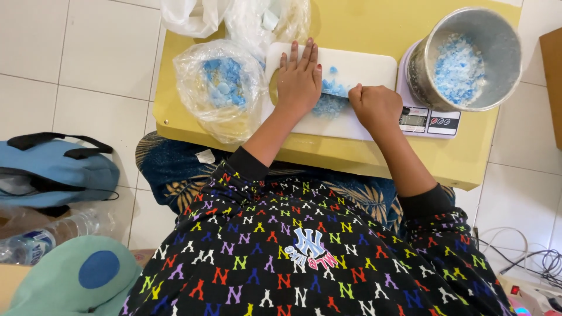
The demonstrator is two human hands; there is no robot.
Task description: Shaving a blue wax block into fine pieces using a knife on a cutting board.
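Observation:
My left hand (298, 82) lies flat, fingers together, on a white cutting board (366, 67) on a yellow table (351, 155). Just right of it my right hand (376, 105) is closed in a fist around a knife; only a dark handle end (405, 110) pokes out, and the blade is mostly hidden. A small heap of pale blue chips (328, 105) lies on the board between the two hands. A clear plastic bag (219, 82) holding more blue pieces sits left of the board.
A metal bowl (497, 41) of blue and white chips stands on a small digital scale (430, 122) at the right. Crumpled plastic bags (234, 17) lie at the table's far side. On the tiled floor are a blue bag (58, 172), a plastic bottle (41, 237) and cables (527, 251).

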